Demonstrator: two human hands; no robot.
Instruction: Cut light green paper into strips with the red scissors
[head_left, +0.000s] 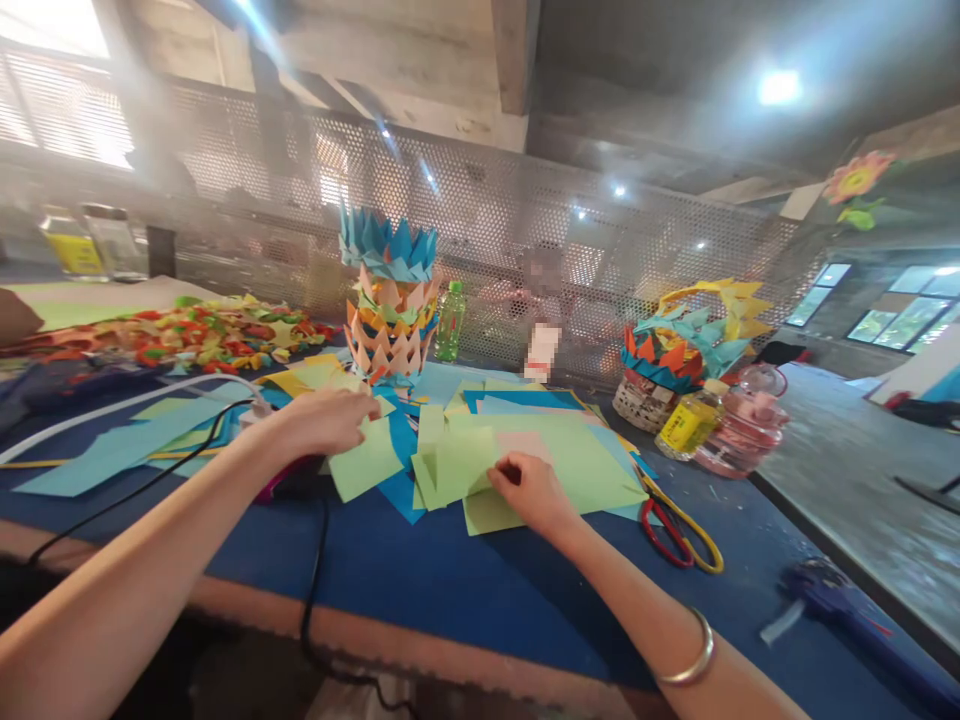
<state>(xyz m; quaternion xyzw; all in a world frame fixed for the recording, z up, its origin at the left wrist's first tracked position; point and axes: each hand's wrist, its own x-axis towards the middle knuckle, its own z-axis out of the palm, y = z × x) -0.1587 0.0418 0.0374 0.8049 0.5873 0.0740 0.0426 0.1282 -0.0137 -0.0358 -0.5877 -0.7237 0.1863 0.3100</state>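
My left hand (330,420) is over a small light green paper piece (365,462), fingers curled down and together. What is between its fingertips is hidden. With thumb and finger closed in a pinch, my right hand (531,490) is at the edge of a light green paper sheet (466,462). Below that sheet lies a larger green sheet (585,475), overlapping blue and pink paper. Behind the sheets stands a tall stack of folded-paper rings (391,335) with pointed petals in blue, peach and yellow.
Yellow-and-red-handled scissors (682,535) lie right of the paper. A blue glue gun (847,610) is near the right edge. Behind are a paper-petalled basket (660,360), bottles (690,420) and a heap of paper scraps (217,335). A black cable (315,570) hangs over the front edge.
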